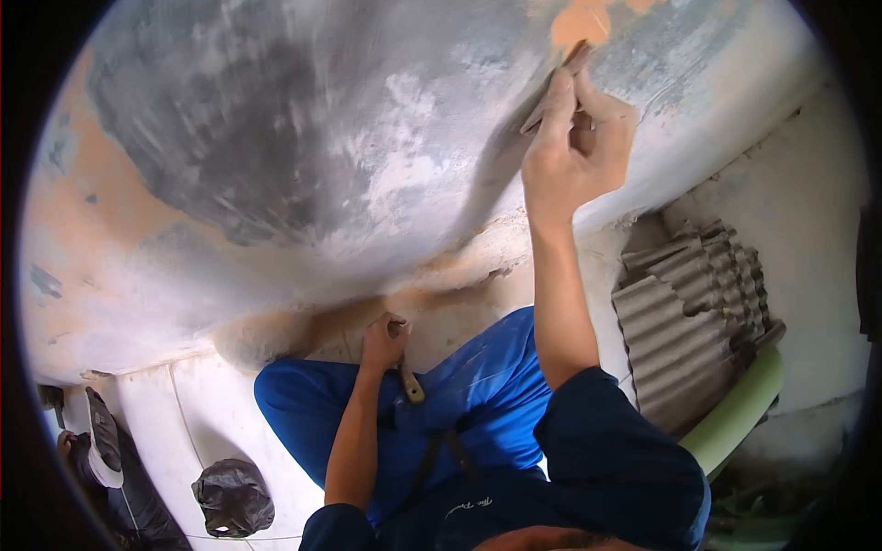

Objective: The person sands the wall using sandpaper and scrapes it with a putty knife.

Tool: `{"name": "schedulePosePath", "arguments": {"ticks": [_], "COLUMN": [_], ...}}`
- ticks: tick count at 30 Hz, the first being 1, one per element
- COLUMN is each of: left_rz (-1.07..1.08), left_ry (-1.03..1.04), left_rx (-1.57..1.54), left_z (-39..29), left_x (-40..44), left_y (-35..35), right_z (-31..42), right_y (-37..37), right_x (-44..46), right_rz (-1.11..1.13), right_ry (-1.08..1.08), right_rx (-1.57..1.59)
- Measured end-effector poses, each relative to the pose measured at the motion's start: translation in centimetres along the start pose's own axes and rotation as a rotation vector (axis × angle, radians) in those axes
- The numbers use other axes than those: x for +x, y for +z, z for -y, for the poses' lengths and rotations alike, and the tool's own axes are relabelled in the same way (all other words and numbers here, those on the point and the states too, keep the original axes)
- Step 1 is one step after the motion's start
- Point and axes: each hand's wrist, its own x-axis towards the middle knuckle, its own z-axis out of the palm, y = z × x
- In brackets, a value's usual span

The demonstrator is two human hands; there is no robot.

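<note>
My right hand [581, 151] is raised to the wall [413, 156], pinching a thin flat scraper blade [577, 61]. Its tip touches or nearly touches the lower edge of an orange patch [581, 25]. Down by my lap, my left hand [384, 342] is closed around a putty knife [412, 383]; the wooden handle sticks out below the fingers, and the blade is hidden. The wall is curved, with grey, white and orange areas of worn coating.
Broken corrugated sheets [675, 340] are stacked at the right, beside a pale green curved tube [740, 413]. A black plastic bag [232, 498] lies on the white floor [175, 422] at lower left. Near it are another person's shoe [104, 441] and dark-clothed leg.
</note>
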Motion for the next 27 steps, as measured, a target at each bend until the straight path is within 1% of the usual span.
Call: {"name": "schedulePosePath", "arguments": {"ticks": [3,4,6,7,8,9,11,14,15,17,18,20,21,22,23,25,27], "left_rz": [0.046,0.029,0.001,0.023,0.029,0.032,0.031,0.001,-0.003,0.021,0.027,0.023,0.014,0.001,-0.005,-0.021,-0.047], "left_ry": [0.043,0.049,0.058,0.014,-0.018,-0.046,-0.006,0.039,0.041,-0.038,-0.065,-0.053,-0.041,-0.023,-0.01,0.012,0.014], "left_rx": [0.068,0.108,0.18,0.12,0.053,-0.016,0.033,0.083,0.096,0.043,0.007,0.004,0.002,0.002,0.012,0.051,0.103], "left_z": [-0.1,-0.2,-0.9,-0.6,-0.3,-0.1,0.5,-0.2,-0.3,0.2,0.4,1.4,0.9,0.5,0.3,-0.2,-0.3], "left_x": [-0.4,-0.3,-0.6,-1.0,-0.5,0.1,-0.2,-0.1,-0.4,-0.6,-0.4,-0.1,0.2,0.3,0.1,-0.1,-0.8], "left_y": [0.0,-0.1,-0.2,-0.5,-0.4,-0.3,0.1,0.0,-0.2,-0.3,-0.1,0.2,0.1,0.0,-0.1,-0.2,-0.2], "right_z": [-0.1,0.7,1.7,1.5,-2.0,0.2,-0.2,-0.2,-0.1,0.3,1.5,0.6,1.0,0.8,0.0,0.3,1.5], "right_y": [0.2,0.5,2.0,2.4,1.9,0.8,0.6,0.9,1.4,2.3,1.7,0.1,-0.1,0.1,0.4,1.0,1.0], "right_x": [3.8,6.1,7.2,7.4,5.7,3.3,-0.2,4.5,5.8,7.3,6.0,1.2,0.6,0.9,1.6,6.1,7.3], "right_rz": [-0.004,-0.001,-0.073,-0.119,-0.215,-0.116,-0.101,-0.063,-0.107,-0.187,-0.162,-0.08,-0.042,-0.039,-0.063,-0.097,-0.116], "right_ry": [-0.104,0.066,0.175,0.226,-0.178,-0.08,0.1,-0.1,-0.068,0.0,0.062,0.033,0.012,0.053,0.014,-0.043,0.209], "right_rx": [-0.241,-0.218,0.07,0.211,-0.216,-0.139,0.117,-0.033,0.005,0.073,-0.087,0.014,0.07,0.193,0.107,-0.092,0.089]}}
